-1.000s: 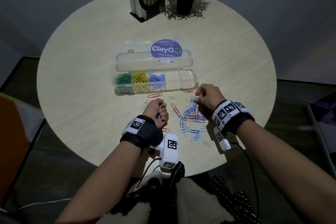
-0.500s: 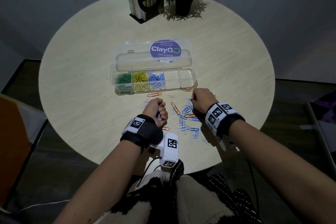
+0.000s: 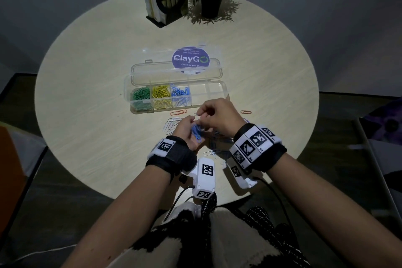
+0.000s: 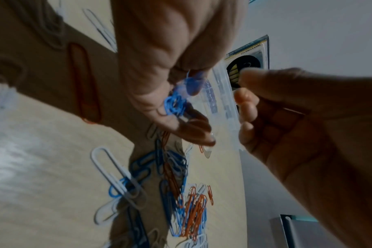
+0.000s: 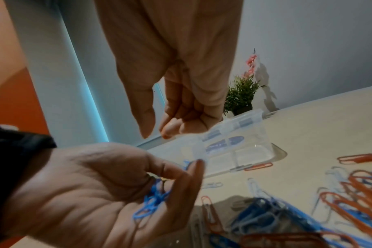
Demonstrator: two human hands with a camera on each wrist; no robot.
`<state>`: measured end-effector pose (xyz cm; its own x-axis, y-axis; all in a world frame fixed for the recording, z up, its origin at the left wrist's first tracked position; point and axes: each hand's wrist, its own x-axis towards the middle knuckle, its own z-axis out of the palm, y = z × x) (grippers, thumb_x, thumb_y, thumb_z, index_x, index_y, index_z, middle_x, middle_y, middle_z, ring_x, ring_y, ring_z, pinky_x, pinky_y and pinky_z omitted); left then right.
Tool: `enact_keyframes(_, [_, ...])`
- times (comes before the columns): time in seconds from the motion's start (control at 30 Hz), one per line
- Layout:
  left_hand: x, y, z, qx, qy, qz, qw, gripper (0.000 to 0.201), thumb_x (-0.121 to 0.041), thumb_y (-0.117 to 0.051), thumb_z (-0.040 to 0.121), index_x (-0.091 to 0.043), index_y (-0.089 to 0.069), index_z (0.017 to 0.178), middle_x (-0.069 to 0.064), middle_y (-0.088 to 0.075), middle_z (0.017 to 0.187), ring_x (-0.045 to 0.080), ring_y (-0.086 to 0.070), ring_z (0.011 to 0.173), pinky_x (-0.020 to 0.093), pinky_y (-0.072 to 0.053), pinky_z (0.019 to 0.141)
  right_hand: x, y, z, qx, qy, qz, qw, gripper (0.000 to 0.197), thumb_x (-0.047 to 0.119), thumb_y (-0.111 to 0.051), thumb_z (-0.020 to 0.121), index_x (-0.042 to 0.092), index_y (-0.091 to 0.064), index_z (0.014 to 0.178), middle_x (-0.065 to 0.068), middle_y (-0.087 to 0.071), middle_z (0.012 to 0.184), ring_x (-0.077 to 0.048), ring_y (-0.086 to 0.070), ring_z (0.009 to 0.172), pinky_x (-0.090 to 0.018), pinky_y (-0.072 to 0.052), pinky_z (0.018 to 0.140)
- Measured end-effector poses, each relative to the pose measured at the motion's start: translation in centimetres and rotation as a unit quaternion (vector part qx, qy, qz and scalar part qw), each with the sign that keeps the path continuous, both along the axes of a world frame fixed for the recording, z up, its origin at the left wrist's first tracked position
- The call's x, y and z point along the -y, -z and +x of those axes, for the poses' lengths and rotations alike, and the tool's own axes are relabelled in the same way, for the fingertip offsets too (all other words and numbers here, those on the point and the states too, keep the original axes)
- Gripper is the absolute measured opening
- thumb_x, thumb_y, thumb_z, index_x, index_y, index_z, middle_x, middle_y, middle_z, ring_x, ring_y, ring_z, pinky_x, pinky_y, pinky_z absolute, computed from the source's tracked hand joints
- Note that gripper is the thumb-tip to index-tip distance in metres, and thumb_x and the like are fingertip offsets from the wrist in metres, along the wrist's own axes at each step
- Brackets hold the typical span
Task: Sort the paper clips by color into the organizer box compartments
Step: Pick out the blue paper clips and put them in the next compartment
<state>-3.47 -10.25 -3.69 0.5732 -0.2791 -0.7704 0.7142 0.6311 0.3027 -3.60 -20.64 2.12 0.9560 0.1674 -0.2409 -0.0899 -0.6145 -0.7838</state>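
Left hand (image 3: 187, 135) is palm-up and cupped, fingers curled loosely around a small bunch of blue paper clips (image 3: 196, 135) lying in the palm; the wrist views confirm the bunch sits against the fingers (image 5: 155, 203). Right hand (image 3: 217, 116) hovers just above and beyond the left, fingertips drawn together over the bunch; whether a clip is pinched between them cannot be told, as the right wrist view shows the fingers curled inward with nothing clear in them. Organizer box (image 3: 217, 88) lies directly ahead of both hands, lid open, long axis running left to right across the line of reach. Blue compartment (image 3: 180, 95) is third from the box's left end, just forward and slightly left of the left hand, so the left hand is nearer to it. Judgement: a short forward carry of the cupped hand would do. Unsorted clips (image 3: 214, 143), blue, orange and white, lie beneath and behind the hands.
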Motion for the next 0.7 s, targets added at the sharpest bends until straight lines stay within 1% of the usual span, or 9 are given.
enact_keyframes(0.07, [0.0,0.0,0.1,-0.012,0.024,0.031,0.999,0.041,-0.024,-0.029,0.101,-0.007,-0.052,0.071,0.007,-0.058,0.046,0.014,-0.057,0.036,0.015,-0.047,0.041,0.8,0.0,0.4,0.031,0.034,-0.002,0.999,0.011,-0.001,-0.065,0.078,-0.002,-0.069,0.088,-0.007,-0.062,0.075,-0.015,-0.057,0.072,-0.007,-0.041,0.061])
enact_keyframes(0.1, [-0.2,0.0,0.1,-0.014,0.044,0.055,0.997,0.042,-0.025,-0.028,0.101,-0.010,-0.044,0.065,0.002,-0.049,0.036,0.011,-0.047,0.027,0.008,-0.037,0.034,1.3,0.2,0.5,0.047,0.052,-0.020,0.997,0.010,0.000,-0.064,0.079,-0.003,-0.070,0.087,-0.008,-0.064,0.077,-0.016,-0.058,0.075,-0.005,-0.040,0.060])
enact_keyframes(0.13, [-0.4,0.0,0.2,-0.014,0.060,0.073,0.995,0.041,-0.026,-0.027,0.101,-0.013,-0.038,0.063,-0.002,-0.041,0.032,0.009,-0.039,0.022,0.005,-0.028,0.031,1.8,0.5,0.6,0.056,0.055,-0.051,0.996,0.011,0.002,-0.062,0.081,-0.002,-0.071,0.086,-0.009,-0.067,0.080,-0.018,-0.060,0.078,-0.008,-0.041,0.063])
enact_keyframes(0.23, [-1.1,-0.1,0.2,-0.010,0.084,0.083,0.993,0.040,-0.026,-0.027,0.100,-0.018,-0.029,0.061,-0.005,-0.026,0.028,0.007,-0.024,0.020,0.007,-0.015,0.029,2.8,2.6,0.4,0.018,-0.029,-0.179,0.983,0.016,0.006,-0.058,0.083,0.002,-0.072,0.090,-0.017,-0.070,0.097,-0.028,-0.062,0.097,-0.026,-0.044,0.083])
enact_keyframes(0.3, [-1.5,-0.3,0.1,-0.007,0.087,0.077,0.993,0.041,-0.027,-0.027,0.100,-0.018,-0.028,0.060,-0.003,-0.023,0.027,0.007,-0.021,0.019,0.009,-0.012,0.028,3.2,3.9,0.1,-0.012,-0.080,-0.227,0.971,0.019,0.006,-0.057,0.085,0.004,-0.071,0.097,-0.016,-0.065,0.107,-0.031,-0.058,0.105,-0.031,-0.043,0.090])
enact_keyframes(0.33, [-1.8,-0.3,0.0,-0.006,0.085,0.076,0.993,0.041,-0.027,-0.028,0.100,-0.018,-0.028,0.060,-0.003,-0.022,0.027,0.006,-0.020,0.018,0.010,-0.011,0.027,3.5,4.3,0.1,-0.013,-0.078,-0.230,0.970,0.020,0.005,-0.056,0.086,0.004,-0.070,0.100,-0.016,-0.063,0.111,-0.031,-0.057,0.108,-0.031,-0.042,0.093])
enact_keyframes(0.47, [-2.4,-0.1,-0.3,-0.011,0.077,0.077,0.994,0.041,-0.027,-0.029,0.100,-0.018,-0.028,0.060,-0.005,-0.022,0.027,0.006,-0.019,0.018,0.010,-0.010,0.026,4.3,4.7,0.6,0.004,-0.031,-0.202,0.979,0.023,0.000,-0.058,0.081,-0.004,-0.065,0.103,-0.021,-0.061,0.109,-0.034,-0.055,0.107,-0.035,-0.041,0.092])
enact_keyframes(0.57, [-2.4,0.0,-0.5,-0.014,0.076,0.079,0.994,0.041,-0.027,-0.030,0.100,-0.018,-0.029,0.060,-0.005,-0.022,0.027,0.006,-0.019,0.018,0.010,-0.010,0.025,4.7,4.8,0.8,0.007,-0.014,-0.182,0.983,0.027,-0.002,-0.061,0.079,-0.001,-0.064,0.106,-0.020,-0.061,0.109,-0.032,-0.055,0.106,-0.029,-0.039,0.089])
enact_keyframes(0.7, [-2.4,0.2,-0.6,-0.018,0.080,0.087,0.993,0.041,-0.027,-0.030,0.100,-0.018,-0.030,0.060,-0.005,-0.022,0.027,0.006,-0.019,0.019,0.009,-0.010,0.025,5.0,4.9,0.8,0.008,-0.024,-0.199,0.980,0.022,0.003,-0.062,0.082,0.000,-0.064,0.104,-0.020,-0.060,0.109,-0.033,-0.054,0.106,-0.032,-0.039,0.089])
